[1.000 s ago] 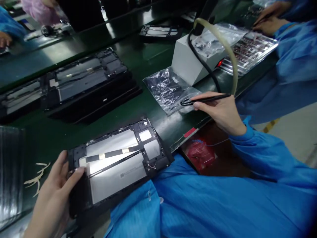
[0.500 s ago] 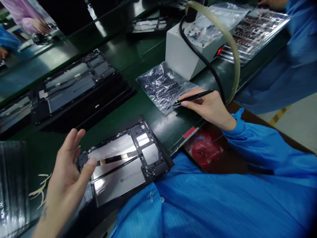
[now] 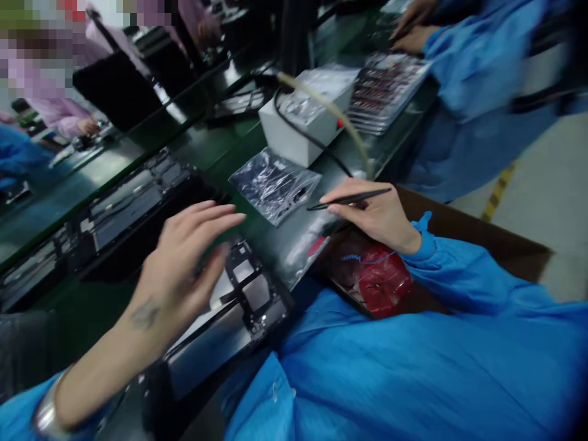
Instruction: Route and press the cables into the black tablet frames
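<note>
Black tweezers (image 3: 349,199) are held between the thumb and fingers of my right hand (image 3: 376,214). Their tips point left, just right of a clear plastic bag (image 3: 271,184) lying on the green bench; whether they grip anything is too small to tell. My left hand (image 3: 184,263) hovers, fingers stretched out and holding nothing, over an opened tablet (image 3: 206,352). The tablet lies at the bench's near edge, with silvery battery panels and a black frame showing. My left hand and forearm hide much of its far left part.
A white box (image 3: 287,135) with a hose and black cable stands behind the bag. More opened tablets (image 3: 133,202) lie at left. Stacked trays of small parts (image 3: 386,92) sit beside a co-worker's hands (image 3: 416,37). Below the edge is a box with red plastic (image 3: 383,278).
My left hand has moved right and up, across the tablet. My right hand has drawn the tweezers back from the bag. The camera view has shifted.
</note>
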Tool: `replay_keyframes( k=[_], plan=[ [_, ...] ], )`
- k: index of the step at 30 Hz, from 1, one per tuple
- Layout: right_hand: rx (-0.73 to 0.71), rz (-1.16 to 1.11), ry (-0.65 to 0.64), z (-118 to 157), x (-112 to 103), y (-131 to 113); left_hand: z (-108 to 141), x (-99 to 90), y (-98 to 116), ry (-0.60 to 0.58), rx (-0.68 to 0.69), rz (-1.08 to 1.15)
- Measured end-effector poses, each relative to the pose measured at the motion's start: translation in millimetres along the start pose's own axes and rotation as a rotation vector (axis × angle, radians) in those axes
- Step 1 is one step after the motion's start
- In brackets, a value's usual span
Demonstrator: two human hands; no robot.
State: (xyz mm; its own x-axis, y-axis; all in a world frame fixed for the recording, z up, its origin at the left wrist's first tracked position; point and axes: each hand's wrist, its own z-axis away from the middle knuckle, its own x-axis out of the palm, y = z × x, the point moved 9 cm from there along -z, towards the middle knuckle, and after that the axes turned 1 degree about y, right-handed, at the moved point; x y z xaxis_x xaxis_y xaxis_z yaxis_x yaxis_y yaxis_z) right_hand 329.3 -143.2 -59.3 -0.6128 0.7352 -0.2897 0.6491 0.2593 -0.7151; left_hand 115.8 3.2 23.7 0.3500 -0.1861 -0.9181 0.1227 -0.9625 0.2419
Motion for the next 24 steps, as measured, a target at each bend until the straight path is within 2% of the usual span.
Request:
replay_keyframes(
  k=[2,3,5,7,8,9,11,14,17,18,20,22,24],
  plan=[
    [-0.096,0.086,0.080,25,-32,-19,-53,44.4,31,-0.149,0.162,0.189],
    [-0.135,0.164,0.148,39,-49,-25,-77,70.8,47,-0.226,0.194,0.320],
    [-0.126,0.286,0.404,68,-93,-24,-119,125.5,80,-0.354,0.142,0.617],
    [-0.005,0.194,0.772,102,-144,-1,-147,181.6,119,-0.533,-0.030,1.017],
    [0.066,0.064,0.927,117,-164,18,-155,205.8,140,-0.619,-0.138,1.173],
    [0.122,-0.052,1.012,127,-177,37,-162,224.6,159,-0.675,-0.242,1.283],
    [0.208,-0.221,1.034,130,-193,70,-175,243.4,195,-0.706,-0.340,1.420],
    [0.295,-0.380,0.990,123,-203,105,-192,243.6,227,-0.676,-0.321,1.491],
    [0.300,-0.661,1.050,120,-204,122,-192,231.4,231,-0.632,-0.272,1.537],
    [0.287,-0.807,1.084,119,-202,125,-186,226.5,225,-0.626,-0.269,1.547],
    [0.224,-1.322,1.150,113,-189,127,-168,212.6,206,-0.622,-0.270,1.559],
    [0.145,-1.919,1.133,100,-167,117,-145,189.5,175,-0.603,-0.243,1.543],
    [0.132,-2.358,1.062,88,-143,96,-120,155.9,132,-0.540,-0.165,1.435]
  ],
)
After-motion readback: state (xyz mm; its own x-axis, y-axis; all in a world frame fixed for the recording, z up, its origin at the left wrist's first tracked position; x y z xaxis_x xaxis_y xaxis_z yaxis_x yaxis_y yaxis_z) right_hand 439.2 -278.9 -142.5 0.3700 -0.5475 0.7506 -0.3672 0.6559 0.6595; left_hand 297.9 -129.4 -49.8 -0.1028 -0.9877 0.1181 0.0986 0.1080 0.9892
